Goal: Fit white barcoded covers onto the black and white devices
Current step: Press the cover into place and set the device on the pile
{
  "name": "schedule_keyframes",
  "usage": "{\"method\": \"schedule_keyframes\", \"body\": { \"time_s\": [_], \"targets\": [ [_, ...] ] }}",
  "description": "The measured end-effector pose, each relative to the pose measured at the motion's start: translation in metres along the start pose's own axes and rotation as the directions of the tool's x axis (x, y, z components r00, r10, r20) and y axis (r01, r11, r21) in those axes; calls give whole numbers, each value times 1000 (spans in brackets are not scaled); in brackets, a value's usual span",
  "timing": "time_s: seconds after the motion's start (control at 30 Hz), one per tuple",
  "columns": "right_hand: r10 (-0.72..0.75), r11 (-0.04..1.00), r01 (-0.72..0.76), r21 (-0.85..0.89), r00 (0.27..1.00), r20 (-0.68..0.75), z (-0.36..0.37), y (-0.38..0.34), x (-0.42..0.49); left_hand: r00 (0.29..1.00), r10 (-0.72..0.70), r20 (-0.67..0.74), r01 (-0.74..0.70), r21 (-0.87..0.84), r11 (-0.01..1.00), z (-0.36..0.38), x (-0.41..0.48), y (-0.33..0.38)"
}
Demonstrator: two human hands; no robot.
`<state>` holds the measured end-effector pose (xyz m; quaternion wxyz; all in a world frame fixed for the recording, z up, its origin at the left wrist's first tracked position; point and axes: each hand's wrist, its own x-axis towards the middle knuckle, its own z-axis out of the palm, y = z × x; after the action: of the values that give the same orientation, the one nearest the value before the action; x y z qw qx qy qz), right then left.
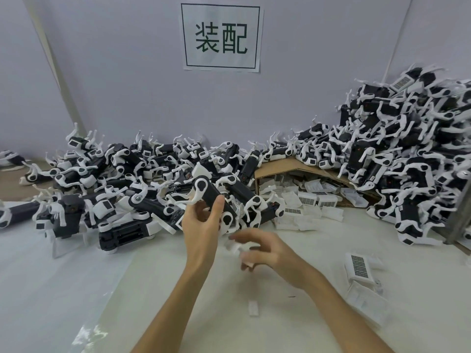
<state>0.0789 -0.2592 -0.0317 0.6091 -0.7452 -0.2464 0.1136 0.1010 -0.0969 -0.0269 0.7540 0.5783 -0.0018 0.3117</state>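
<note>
My left hand (202, 225) grips a black and white device (207, 191) by its stiff dark body, raised before the pile. It is light, I judge, but the thin white legs look snappable. My right hand (267, 250) blurs beside a white cover (234, 244) just below the device; I cannot tell whether it pinches it.

A heap of devices (114, 189) lies on the table (76, 289) against the wall (114, 85), left to centre, with a taller heap (407, 154) at right. Between them sits a cardboard box (285, 166) holding covers (313, 197). A sign (221, 36) hangs above. In front, the left hand (201, 225) holds a device (207, 192), and beside it the right hand (267, 248) holds a cover (233, 245). Loose covers (358, 266) lie further right.
</note>
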Motion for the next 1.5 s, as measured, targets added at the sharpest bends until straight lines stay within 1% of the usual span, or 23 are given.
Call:
{"method": "schedule_keyframes", "body": {
  "time_s": [0.13, 0.23, 0.3, 0.37, 0.47, 0.53, 0.63, 0.7, 0.8, 0.87, 0.97, 1.03, 1.2, 1.43, 1.5],
  "targets": [
    [-52, 985, 72, 154, 990, -132, -11, 1, 2, 1000, 11, -30, -11, -15, 1000, -1, 0, 1],
    [-66, 953, 126, 275, 974, -217, -13, 3, 4, 1000, 21, 2, -20, -22, 1000, 0, -1, 1],
    [-56, 934, 140, 329, 966, -252, -15, 3, 6, 998, 29, 56, -29, -2, 1000, 1, -3, 2],
    [-51, 935, 149, 322, 954, -294, -16, 4, 7, 992, 12, 123, -13, 6, 1000, 2, -5, 3],
    [-52, 919, 194, 342, 922, -384, -18, 6, 10, 967, -114, 230, 128, -48, 991, 4, -9, 3],
    [-23, 894, 213, 395, 900, -435, -20, 5, 11, 943, -158, 293, 172, -25, 985, 6, -11, 2],
    [20, 881, 199, 430, 891, -453, -22, 3, 11, 918, -109, 381, 88, 71, 994, 7, -15, 1],
    [32, 921, 156, 358, 884, -467, -22, 5, 12, 896, -69, 439, 24, 108, 994, 7, -19, 0],
    [-17, 991, 78, 106, 874, -486, -19, 9, 12, 852, -58, 521, -28, 155, 988, 7, -22, -2],
    [-43, 999, 53, 7, 873, -486, -18, 11, 12, 829, -71, 554, -40, 186, 982, 6, -23, -3],
    [-27, 1000, 27, -7, 861, -508, -18, 12, 10, 800, -110, 590, -47, 244, 969, 6, -23, -4],
    [-41, 999, 29, -31, 851, -524, -18, 11, 9, 783, -132, 608, -47, 270, 962, 6, -24, -5],
    [-57, 998, 49, -31, 875, -481, -19, 12, 9, 811, -143, 567, -18, 269, 963, 6, -21, -3],
    [-88, 988, 22, -155, 897, -433, -20, 17, 9, 813, -145, 564, -12, 264, 964, 7, -23, -2],
    [-84, 985, 10, -171, 899, -429, -20, 16, 9, 817, -158, 555, 16, 253, 967, 8, -23, -3]
  ]
}}
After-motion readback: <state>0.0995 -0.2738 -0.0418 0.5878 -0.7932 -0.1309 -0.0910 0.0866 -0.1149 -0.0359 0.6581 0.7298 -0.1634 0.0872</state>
